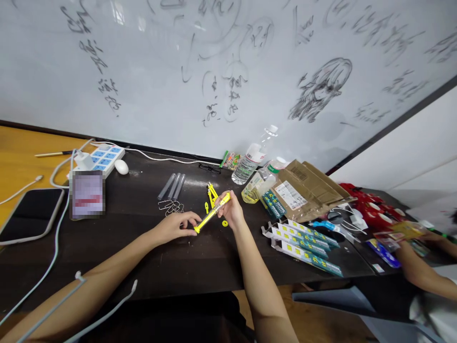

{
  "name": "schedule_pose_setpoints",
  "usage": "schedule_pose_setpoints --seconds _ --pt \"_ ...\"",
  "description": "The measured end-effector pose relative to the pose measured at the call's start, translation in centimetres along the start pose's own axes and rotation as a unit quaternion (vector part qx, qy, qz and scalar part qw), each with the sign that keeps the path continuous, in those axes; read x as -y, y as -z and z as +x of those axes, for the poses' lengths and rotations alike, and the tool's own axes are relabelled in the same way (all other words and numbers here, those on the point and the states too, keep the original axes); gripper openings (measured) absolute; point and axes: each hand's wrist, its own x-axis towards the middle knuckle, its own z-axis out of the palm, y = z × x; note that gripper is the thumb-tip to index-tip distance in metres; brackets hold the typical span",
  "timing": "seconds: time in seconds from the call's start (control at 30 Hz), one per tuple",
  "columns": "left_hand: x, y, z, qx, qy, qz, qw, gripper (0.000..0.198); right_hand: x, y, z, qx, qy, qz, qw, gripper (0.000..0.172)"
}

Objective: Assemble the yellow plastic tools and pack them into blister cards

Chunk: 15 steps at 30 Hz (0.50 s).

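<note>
A yellow tube-shaped piece (210,216) with a clear middle is held at a slant above the dark table. My right hand (231,208) is closed round its upper end. At its lower end, the thumb and fingers of my left hand (180,226) pinch the yellow tip. Just behind the piece lie more yellow parts (212,192), and a small yellow ring (224,223) rests beside my right hand. Several clear tubes (172,186) lie behind my left hand, with bent metal hooks (171,206) in front of them.
Bottles (246,164), a cardboard package (302,186) and several long printed boxes (310,259) stand or lie right. A power strip (103,159), cables and a phone (30,214) are left. Another person's arm (421,271) reaches in at far right. A whiteboard (160,109) rises behind.
</note>
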Motion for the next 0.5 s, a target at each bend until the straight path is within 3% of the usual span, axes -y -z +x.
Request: schedule_pose_setpoints --seconds 0.17,0.33,0.4,0.5 --pt "-0.4 -0.7 -0.4 0.051 -0.043 0.013 0.998 0.047 0.0 -0.9 -0.3 0.017 -0.012 -0.003 1.0 0.041" --pt "-1.0 -1.2 -0.8 -0.026 -0.118 0.129 0.984 0.048 -0.1 -1.7 -0.5 0.002 -0.012 -0.004 1.0 0.044" --pt "-1.1 -1.6 -0.9 -0.049 -0.15 0.172 0.972 0.058 -0.6 -2.1 -0.6 -0.001 -0.014 -0.014 1.0 0.044" --pt "-1.0 -2.2 -1.0 -0.039 -0.174 0.218 0.96 0.079 -1.8 -2.8 -0.8 0.005 -0.02 -0.04 0.999 0.044"
